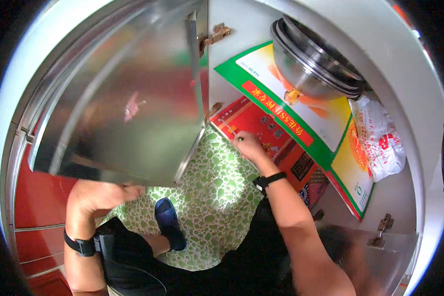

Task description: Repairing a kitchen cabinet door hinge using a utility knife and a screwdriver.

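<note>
Slim tool (pixel 228 127): frame centre, slanting up-left toward lower hinge (pixel 213 110)
Right hand (pixel 249 146): nearer, fingers closed around it
Left hand (pixel 106 194): by metal door's (pixel 133 128) bottom edge; cannot tell grip

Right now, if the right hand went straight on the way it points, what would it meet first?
The right hand, thin rod-like tool leading, would probably meet the tarnished metal hinge beside the silvery cabinet door; depth is unclear, so the flat red printed package behind that line could come first.

green carton (pixel 306 116), red box (pixel 269 130), white bag (pixel 380 143) bear lettering (pixel 280 112).
</note>
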`<state>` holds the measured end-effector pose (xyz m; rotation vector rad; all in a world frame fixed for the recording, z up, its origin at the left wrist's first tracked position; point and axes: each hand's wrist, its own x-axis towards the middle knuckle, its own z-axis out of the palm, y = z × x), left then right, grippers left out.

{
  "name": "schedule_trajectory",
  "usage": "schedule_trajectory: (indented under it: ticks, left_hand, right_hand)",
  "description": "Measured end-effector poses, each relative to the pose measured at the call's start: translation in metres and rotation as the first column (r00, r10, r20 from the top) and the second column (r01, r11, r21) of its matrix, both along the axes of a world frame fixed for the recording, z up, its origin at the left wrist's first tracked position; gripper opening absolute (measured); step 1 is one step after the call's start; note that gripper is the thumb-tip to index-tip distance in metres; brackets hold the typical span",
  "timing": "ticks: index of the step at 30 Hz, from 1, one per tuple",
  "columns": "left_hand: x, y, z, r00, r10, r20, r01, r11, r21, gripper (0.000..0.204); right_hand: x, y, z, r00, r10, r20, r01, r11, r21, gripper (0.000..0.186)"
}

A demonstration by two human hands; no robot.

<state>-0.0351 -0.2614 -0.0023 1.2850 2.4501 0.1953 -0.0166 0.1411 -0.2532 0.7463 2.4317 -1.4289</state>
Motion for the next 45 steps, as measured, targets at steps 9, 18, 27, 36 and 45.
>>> schedule_trajectory:
  ticks: [9, 18, 27, 36, 45]
  left_hand:
    - [0.054, 0.143, -0.012, 0.939, -0.103, 0.328, 0.038, 0.979, 0.201, 0.045]
    - [0.057, 0.233, -0.028, 0.966, -0.216, 0.143, 0.163, 0.936, 0.312, 0.043]
    - [0.051, 0.220, -0.035, 0.969, -0.222, 0.108, 0.195, 0.956, 0.220, 0.039]
    - [0.049, 0.196, -0.014, 0.981, -0.188, 0.053, 0.178, 0.972, 0.152, 0.033]
    - [0.058, 0.186, -0.011, 0.980, -0.165, 0.106, 0.143, 0.971, 0.192, 0.030]
  right_hand:
    - [0.073, 0.009, 0.058, 0.996, 0.088, -0.005, -0.082, 0.909, -0.409, 0.027]
    - [0.123, 0.051, 0.046, 0.929, -0.340, -0.144, 0.228, 0.836, -0.499, 0.032]
    - [0.130, 0.071, 0.042, 0.779, -0.593, -0.205, 0.418, 0.734, -0.535, 0.018]
    - [0.109, 0.051, 0.022, 0.838, -0.509, -0.197, 0.405, 0.822, -0.400, 0.026]
    - [0.109, 0.053, 0.021, 0.843, -0.537, -0.041, 0.443, 0.735, -0.513, 0.021]
